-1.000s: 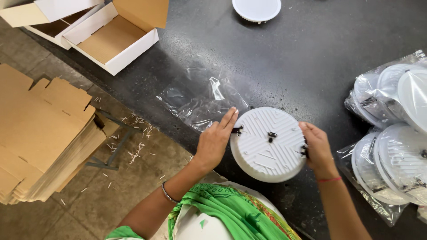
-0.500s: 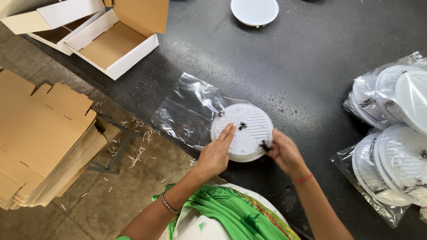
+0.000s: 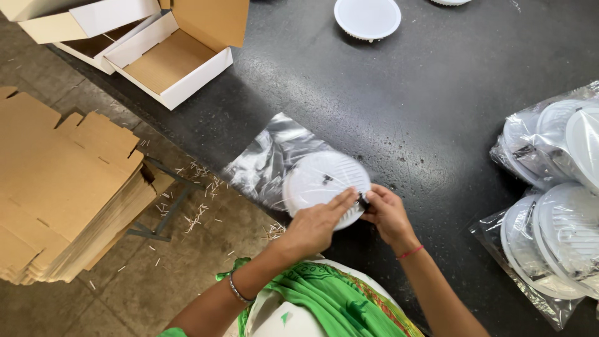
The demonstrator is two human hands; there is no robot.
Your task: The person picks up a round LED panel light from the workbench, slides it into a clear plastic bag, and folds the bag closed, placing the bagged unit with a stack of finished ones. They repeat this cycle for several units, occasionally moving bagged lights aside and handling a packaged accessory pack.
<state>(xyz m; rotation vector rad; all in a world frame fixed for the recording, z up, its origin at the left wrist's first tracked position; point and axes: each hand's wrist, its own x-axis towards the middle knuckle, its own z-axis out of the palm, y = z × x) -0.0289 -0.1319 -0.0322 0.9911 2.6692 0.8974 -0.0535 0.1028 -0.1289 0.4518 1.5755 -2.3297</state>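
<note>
1. Head view: a round white ribbed disc (image 3: 324, 187) lies mostly inside a clear plastic bag (image 3: 268, 163) at the near edge of the dark counter (image 3: 399, 106); the bag runs up-left from the hands
2. The left hand (image 3: 315, 226) lies flat on the disc's near rim, fingers extended, pressing
3. The right hand (image 3: 388, 215) pinches a small black clip (image 3: 363, 201) at the disc's right edge, wrist bent inward

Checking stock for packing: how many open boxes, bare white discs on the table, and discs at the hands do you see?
Open boxes: 2
Bare white discs: 2, one cut off by the frame edge
Bagged disc at left hand and right hand: 1
Total: 5
</note>
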